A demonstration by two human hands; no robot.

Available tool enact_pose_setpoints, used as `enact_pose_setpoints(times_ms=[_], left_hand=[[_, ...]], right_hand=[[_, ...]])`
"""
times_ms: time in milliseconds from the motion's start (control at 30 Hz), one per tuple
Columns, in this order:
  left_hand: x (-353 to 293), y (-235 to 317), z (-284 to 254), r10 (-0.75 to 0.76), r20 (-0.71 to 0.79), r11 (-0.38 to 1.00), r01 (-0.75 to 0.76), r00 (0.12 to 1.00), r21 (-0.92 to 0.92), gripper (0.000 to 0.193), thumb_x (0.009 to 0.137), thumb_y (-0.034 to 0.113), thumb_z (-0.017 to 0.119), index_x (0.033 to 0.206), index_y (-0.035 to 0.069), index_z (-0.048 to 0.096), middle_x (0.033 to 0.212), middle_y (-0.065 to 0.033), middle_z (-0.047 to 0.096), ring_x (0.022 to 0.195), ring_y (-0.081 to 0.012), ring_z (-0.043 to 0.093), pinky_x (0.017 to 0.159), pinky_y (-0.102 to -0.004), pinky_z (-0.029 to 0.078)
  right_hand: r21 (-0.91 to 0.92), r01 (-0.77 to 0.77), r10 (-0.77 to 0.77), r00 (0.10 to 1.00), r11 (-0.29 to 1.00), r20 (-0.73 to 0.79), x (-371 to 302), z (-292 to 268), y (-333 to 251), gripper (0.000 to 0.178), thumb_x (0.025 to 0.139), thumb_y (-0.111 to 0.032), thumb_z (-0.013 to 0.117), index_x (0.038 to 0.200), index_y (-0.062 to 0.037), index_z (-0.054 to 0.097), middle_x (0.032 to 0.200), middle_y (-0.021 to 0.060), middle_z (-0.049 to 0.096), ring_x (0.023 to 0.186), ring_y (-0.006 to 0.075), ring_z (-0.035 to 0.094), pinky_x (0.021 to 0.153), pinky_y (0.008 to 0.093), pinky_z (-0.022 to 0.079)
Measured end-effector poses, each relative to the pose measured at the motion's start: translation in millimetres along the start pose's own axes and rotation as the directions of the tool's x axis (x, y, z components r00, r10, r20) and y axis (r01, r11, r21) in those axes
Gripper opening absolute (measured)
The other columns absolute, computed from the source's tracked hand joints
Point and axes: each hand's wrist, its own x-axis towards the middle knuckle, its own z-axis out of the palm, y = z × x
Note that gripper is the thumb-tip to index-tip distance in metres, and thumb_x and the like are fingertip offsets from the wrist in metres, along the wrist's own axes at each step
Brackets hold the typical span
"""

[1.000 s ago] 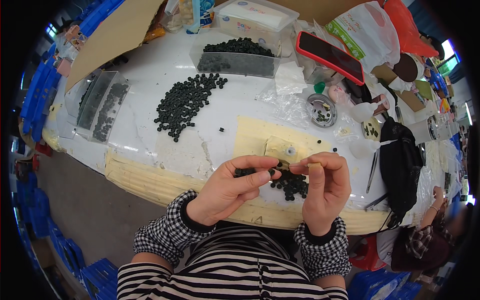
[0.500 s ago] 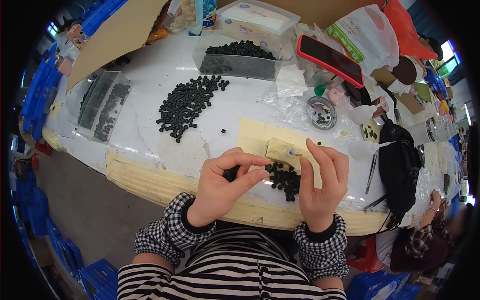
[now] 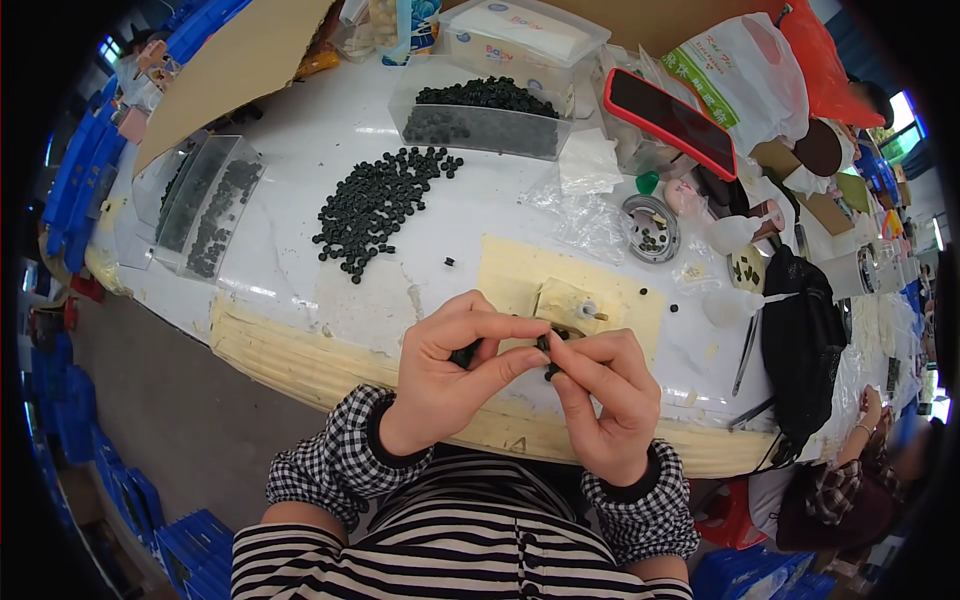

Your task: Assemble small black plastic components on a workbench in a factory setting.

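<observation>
My left hand [image 3: 450, 365] is closed, thumb and forefinger pinching a small round black piece [image 3: 543, 343]. More black pieces [image 3: 464, 354] show in the curl of its other fingers. My right hand [image 3: 608, 390] meets it from the right, its thumb and forefinger closed at the same piece. Just beyond the fingertips, a cream-coloured block [image 3: 560, 302] with a small peg [image 3: 592, 312] stands on a pale yellow sheet [image 3: 505, 262]. My hands mostly hide a group of black pieces [image 3: 553, 372] in front of the block.
Many black pieces [image 3: 372, 208] lie heaped on the white table. Behind them stands a clear bin [image 3: 480, 130] of more; another clear bin [image 3: 208, 215] is at left. A red-cased phone [image 3: 672, 122], a round tin [image 3: 652, 228], tweezers [image 3: 745, 355] and a black bag [image 3: 800, 340] crowd the right.
My right hand has moved left and a little down, and its spread fingers have closed against the left fingertips. My left hand keeps nearly the same place. The black pieces between them are now mostly covered.
</observation>
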Motion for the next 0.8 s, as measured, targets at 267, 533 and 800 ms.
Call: enact_pose_setpoints(times_ms=[267, 533, 800], left_hand=[[-2.1, -2.2, -1.2, 0.020, -0.025, 1.000, -0.021, 0.999, -0.015, 0.021, 0.076, -0.001, 0.078, 0.097, 0.005, 0.074, 0.073, 0.0021, 0.051, 0.061, -0.0044, 0.041, 0.056, -0.0192, 0.032], [-0.5, -1.9, -0.6, 0.035, -0.036, 0.999, -0.035, 0.999, -0.013, 0.022, 0.076, -0.002, 0.077, 0.097, 0.005, 0.074, 0.074, 0.0020, 0.051, 0.061, -0.0048, 0.041, 0.056, -0.0191, 0.033], [-2.5, -0.9, -1.2, 0.053, -0.036, 0.997, -0.051, 0.998, 0.050, 0.023, 0.075, -0.002, 0.078, 0.097, 0.006, 0.074, 0.073, 0.0023, 0.051, 0.061, -0.0044, 0.042, 0.054, -0.0183, 0.032]], right_hand=[[-0.004, 0.008, -0.008, 1.000, 1.000, 0.005, -1.0, 1.0, -0.3, 0.036, 0.075, 0.006, 0.071, 0.110, -0.0040, 0.071, 0.089, 0.0063, 0.063, 0.078, 0.0198, 0.055, 0.069, 0.0284, 0.044], [-0.051, 0.054, -0.055, 0.998, 0.997, -0.003, 0.3, 1.3, -1.0, 0.037, 0.074, 0.004, 0.072, 0.110, -0.0039, 0.071, 0.087, 0.0061, 0.064, 0.076, 0.0206, 0.055, 0.068, 0.0292, 0.044], [-0.077, 0.083, -0.083, 0.997, 0.994, 0.003, 1.8, 1.1, -1.7, 0.036, 0.074, 0.004, 0.072, 0.110, -0.0032, 0.071, 0.088, 0.0055, 0.064, 0.077, 0.0205, 0.056, 0.067, 0.0292, 0.044]])
